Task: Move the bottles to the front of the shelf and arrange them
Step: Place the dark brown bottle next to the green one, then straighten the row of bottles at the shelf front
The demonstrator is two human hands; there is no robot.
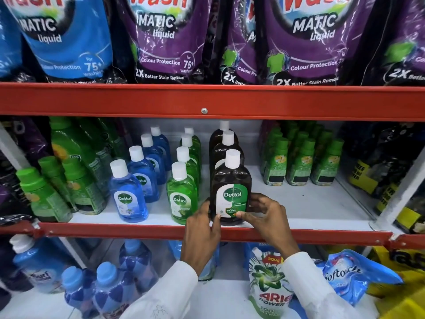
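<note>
A dark brown Dettol bottle [231,180] with a white cap stands upright at the front edge of the middle shelf [310,208]. My left hand [202,229] grips its lower left side and my right hand [264,217] grips its lower right side. Two more brown bottles [226,146] line up behind it. To the left runs a row of green Dettol bottles [182,194] and a row of blue Dettol bottles [128,194], each reaching back from the front.
Green-capped bottles [301,162] stand at the back right of the shelf, and green bottles [46,192] lean at the left. A red rail [115,229] edges the shelf front. Detergent pouches [165,38] hang above; bottles and pouches [269,284] fill the shelf below.
</note>
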